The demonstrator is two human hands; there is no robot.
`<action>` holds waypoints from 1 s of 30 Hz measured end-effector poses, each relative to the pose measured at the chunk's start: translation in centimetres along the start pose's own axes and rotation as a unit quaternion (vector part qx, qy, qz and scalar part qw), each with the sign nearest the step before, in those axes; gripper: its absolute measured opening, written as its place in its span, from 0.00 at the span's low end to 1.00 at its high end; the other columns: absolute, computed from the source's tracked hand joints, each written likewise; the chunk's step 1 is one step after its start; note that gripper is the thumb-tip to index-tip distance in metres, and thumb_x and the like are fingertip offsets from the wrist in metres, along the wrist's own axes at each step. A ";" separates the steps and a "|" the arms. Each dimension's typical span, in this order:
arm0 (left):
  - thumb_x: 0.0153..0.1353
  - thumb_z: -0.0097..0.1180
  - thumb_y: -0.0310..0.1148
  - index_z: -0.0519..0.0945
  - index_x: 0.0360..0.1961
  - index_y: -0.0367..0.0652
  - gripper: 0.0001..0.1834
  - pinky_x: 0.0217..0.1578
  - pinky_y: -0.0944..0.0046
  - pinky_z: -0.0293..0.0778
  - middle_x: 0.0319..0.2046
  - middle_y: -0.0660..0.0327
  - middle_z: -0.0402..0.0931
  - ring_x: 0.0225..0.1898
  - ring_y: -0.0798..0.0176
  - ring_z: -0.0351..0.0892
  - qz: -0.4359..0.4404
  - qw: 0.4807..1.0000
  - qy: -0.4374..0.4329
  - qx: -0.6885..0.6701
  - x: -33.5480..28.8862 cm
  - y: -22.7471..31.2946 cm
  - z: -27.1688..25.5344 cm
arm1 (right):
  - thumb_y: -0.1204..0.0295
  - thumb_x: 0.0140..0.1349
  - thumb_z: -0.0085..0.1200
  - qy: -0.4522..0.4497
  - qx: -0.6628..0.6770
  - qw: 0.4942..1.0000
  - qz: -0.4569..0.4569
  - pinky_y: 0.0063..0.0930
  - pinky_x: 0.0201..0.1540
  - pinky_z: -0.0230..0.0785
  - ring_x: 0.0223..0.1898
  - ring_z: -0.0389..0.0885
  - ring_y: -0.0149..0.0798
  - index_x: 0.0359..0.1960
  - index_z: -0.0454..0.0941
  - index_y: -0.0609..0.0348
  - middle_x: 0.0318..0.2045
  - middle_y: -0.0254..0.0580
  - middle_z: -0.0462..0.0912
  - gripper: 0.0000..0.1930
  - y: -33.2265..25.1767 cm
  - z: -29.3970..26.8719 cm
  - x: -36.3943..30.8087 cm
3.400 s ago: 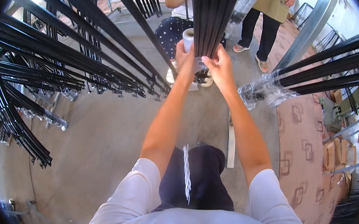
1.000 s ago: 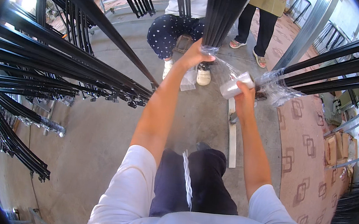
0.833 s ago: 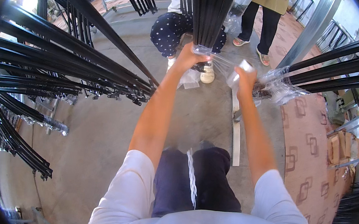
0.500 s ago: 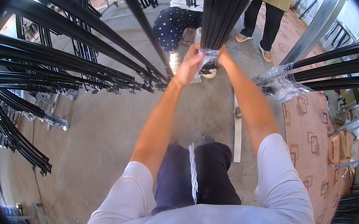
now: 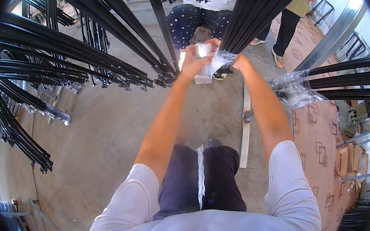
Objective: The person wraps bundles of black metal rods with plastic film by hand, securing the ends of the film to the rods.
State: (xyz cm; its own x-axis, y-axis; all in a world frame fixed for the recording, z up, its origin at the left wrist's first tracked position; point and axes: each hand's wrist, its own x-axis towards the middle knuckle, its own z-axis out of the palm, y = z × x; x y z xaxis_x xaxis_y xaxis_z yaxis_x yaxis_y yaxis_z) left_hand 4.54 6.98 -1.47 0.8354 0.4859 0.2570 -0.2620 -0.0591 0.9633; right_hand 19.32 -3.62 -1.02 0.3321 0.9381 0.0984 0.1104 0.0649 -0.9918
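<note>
A bundle of long black tubes [image 5: 253,21] comes down slanting in front of me, with clear plastic film [image 5: 223,60] around its lower end. My left hand [image 5: 193,64] is closed on a roll of clear stretch film [image 5: 204,50] just left of the bundle, and the film runs from the roll to the tubes. Against the bundle's right side my right hand [image 5: 241,63] grips the wrapped end; its fingertips are hidden behind the tubes. A white twisted strand [image 5: 200,175] hangs down over my dark trousers.
Many black tubes [image 5: 79,52] hang in bundles at the left. Wrapped tube ends [image 5: 298,87] jut in from the right beside a metal post [image 5: 333,36]. A person in dotted trousers [image 5: 195,19] sits ahead; another stands at right. A pale strip [image 5: 245,144] lies on the concrete floor.
My left hand has turned and moved slightly away from the bundle, bringing the film roll into sight. The bundle and my right hand have shifted a little to the right.
</note>
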 end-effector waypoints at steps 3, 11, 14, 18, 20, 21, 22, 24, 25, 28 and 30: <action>0.42 0.61 0.32 0.58 0.52 0.37 0.36 0.41 0.64 0.68 0.41 0.55 0.68 0.41 0.62 0.70 0.025 0.999 0.000 -0.045 -0.8 -0.3 0.7 | 0.69 0.52 0.53 0.052 0.053 0.997 -0.039 0.26 0.48 0.64 0.45 0.71 0.31 0.49 0.65 0.62 0.44 0.40 0.73 0.22 0.0 0.7 -1.6; 0.44 0.60 0.33 0.66 0.47 0.37 0.28 0.38 0.66 0.68 0.37 0.59 0.72 0.36 0.67 0.71 0.105 0.983 0.133 0.076 -4.3 -1.7 0.5 | 0.72 0.47 0.58 0.274 -0.046 0.929 -0.244 0.23 0.44 0.62 0.40 0.70 0.26 0.51 0.64 0.62 0.40 0.36 0.73 0.28 -1.1 8.7 -8.4; 0.43 0.62 0.32 0.64 0.48 0.37 0.31 0.38 0.66 0.68 0.36 0.61 0.71 0.36 0.68 0.70 0.058 0.998 0.030 -0.015 -6.0 -1.2 -0.1 | 0.74 0.44 0.61 0.312 -0.096 0.920 -0.216 0.23 0.42 0.65 0.38 0.72 0.27 0.47 0.66 0.64 0.38 0.35 0.74 0.26 -1.6 8.1 -8.6; 0.39 0.64 0.29 0.66 0.45 0.40 0.29 0.41 0.65 0.66 0.34 0.62 0.68 0.38 0.64 0.69 0.184 0.979 -0.044 0.072 -10.1 0.0 0.8 | 0.77 0.44 0.60 0.322 -0.014 0.928 -0.187 0.22 0.40 0.66 0.38 0.72 0.28 0.45 0.66 0.64 0.39 0.38 0.73 0.24 -2.4 8.2 -9.7; 0.37 0.64 0.28 0.67 0.44 0.41 0.29 0.43 0.62 0.65 0.34 0.59 0.67 0.40 0.59 0.67 0.203 0.964 -0.094 0.144 -11.5 1.0 3.5 | 0.77 0.45 0.60 0.360 -0.015 0.902 -0.238 0.23 0.41 0.66 0.42 0.70 0.29 0.47 0.64 0.63 0.42 0.40 0.71 0.26 -1.2 8.0 -10.0; 0.37 0.63 0.28 0.67 0.44 0.41 0.29 0.44 0.61 0.64 0.35 0.58 0.67 0.42 0.57 0.66 0.212 0.953 -0.120 0.180 -11.9 1.7 4.4 | 0.77 0.45 0.60 0.380 -0.015 0.887 -0.261 0.23 0.42 0.66 0.43 0.69 0.29 0.47 0.63 0.63 0.44 0.40 0.69 0.26 -0.5 7.8 -10.4; 0.36 0.63 0.28 0.67 0.45 0.41 0.31 0.46 0.57 0.62 0.36 0.54 0.64 0.44 0.50 0.63 0.168 0.958 -0.140 0.187 -12.0 2.2 4.6 | 0.75 0.45 0.61 0.412 0.011 0.881 -0.231 0.26 0.46 0.64 0.47 0.66 0.32 0.50 0.59 0.62 0.47 0.41 0.65 0.30 -1.1 8.8 -11.7; 0.37 0.61 0.26 0.67 0.43 0.41 0.27 0.45 0.58 0.62 0.37 0.53 0.64 0.44 0.50 0.63 0.178 0.953 -0.149 0.195 -11.8 2.4 5.1 | 0.73 0.45 0.62 0.437 0.096 0.862 -0.236 0.27 0.47 0.63 0.48 0.66 0.33 0.51 0.59 0.62 0.47 0.40 0.66 0.31 0.3 9.6 -15.3; 0.38 0.60 0.25 0.68 0.42 0.41 0.26 0.45 0.59 0.62 0.37 0.53 0.64 0.44 0.50 0.63 0.184 0.950 -0.152 0.201 -11.7 2.3 5.4 | 0.72 0.45 0.62 0.426 0.100 0.870 -0.228 0.27 0.48 0.62 0.48 0.67 0.33 0.51 0.59 0.62 0.47 0.40 0.66 0.32 0.3 10.4 -16.4; 0.38 0.59 0.24 0.68 0.42 0.40 0.25 0.45 0.57 0.62 0.37 0.53 0.64 0.43 0.50 0.64 0.251 0.942 -0.143 0.172 -11.4 0.7 6.9 | 0.71 0.45 0.62 0.347 0.029 0.921 -0.171 0.26 0.48 0.62 0.48 0.67 0.33 0.50 0.61 0.62 0.47 0.39 0.67 0.31 -1.5 14.0 -18.2; 0.38 0.58 0.22 0.67 0.42 0.41 0.25 0.47 0.58 0.61 0.40 0.54 0.64 0.46 0.53 0.64 0.230 0.949 -0.158 0.146 -11.4 0.0 7.2 | 0.71 0.45 0.62 0.368 0.013 0.917 -0.150 0.25 0.47 0.63 0.47 0.68 0.32 0.49 0.63 0.62 0.45 0.38 0.70 0.29 -0.9 13.3 -18.2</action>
State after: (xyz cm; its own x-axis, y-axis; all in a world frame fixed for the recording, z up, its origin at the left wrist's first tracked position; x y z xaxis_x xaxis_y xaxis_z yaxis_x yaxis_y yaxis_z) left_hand -1.48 -4.87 -3.81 0.7809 0.0672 0.6210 -0.5266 -0.4638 0.7125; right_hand 0.74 -16.26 -2.99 0.8342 0.3927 0.3871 0.2817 0.3001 -0.9114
